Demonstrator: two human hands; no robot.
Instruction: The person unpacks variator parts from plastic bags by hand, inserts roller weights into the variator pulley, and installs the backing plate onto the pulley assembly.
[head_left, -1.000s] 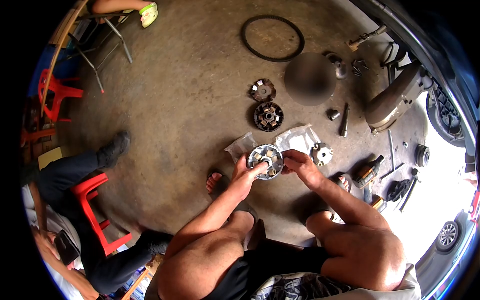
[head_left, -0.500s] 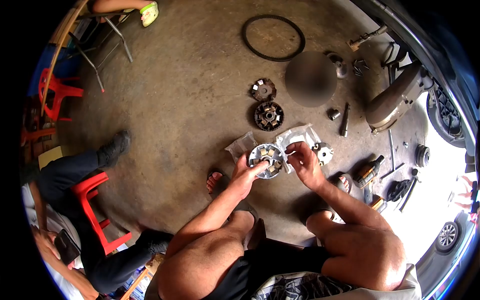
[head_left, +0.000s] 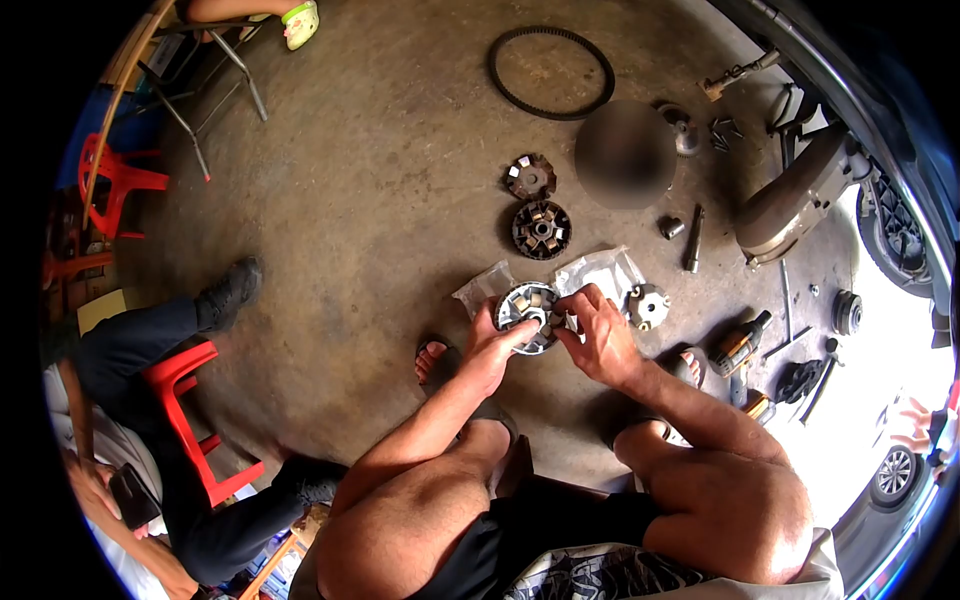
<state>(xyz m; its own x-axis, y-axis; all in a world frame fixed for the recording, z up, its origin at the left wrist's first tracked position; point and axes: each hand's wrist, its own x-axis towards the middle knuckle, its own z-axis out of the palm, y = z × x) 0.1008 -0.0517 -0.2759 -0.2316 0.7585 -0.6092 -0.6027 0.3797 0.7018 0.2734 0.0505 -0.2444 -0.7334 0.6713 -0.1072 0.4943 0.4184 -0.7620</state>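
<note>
Back at the variator's right edge is the right hand [head_left: 603, 340], which half a second ago was raised clear of it with the fingers curled; the left hand [head_left: 490, 350] and the variator [head_left: 529, 302] have hardly shifted. At the far right border, another person's hand [head_left: 912, 426] shows more fully than before.

The variator is held off the floor [head_left: 350, 200], between the two hands and in front of the knees, its open face turned up to the camera with pale rollers [head_left: 541, 300] around the hub. The left hand grasps it from the left and below: the thumb lies over the lower part of the face toward the hub, and the other fingers go out of sight around the left edge. The right hand is bent, its thumb and forefinger close together at the right edge; whether they pinch a small part or only touch the rim, I cannot tell.

Just beyond the hands lie two plastic bags, one small [head_left: 484, 288] and one larger [head_left: 606, 270]. A silver plate [head_left: 648, 307] sits beside the larger bag, right of the right hand. Farther out are a dark variator [head_left: 541, 230], a brown plate [head_left: 531, 177] near it, and a belt [head_left: 493, 68].
</note>
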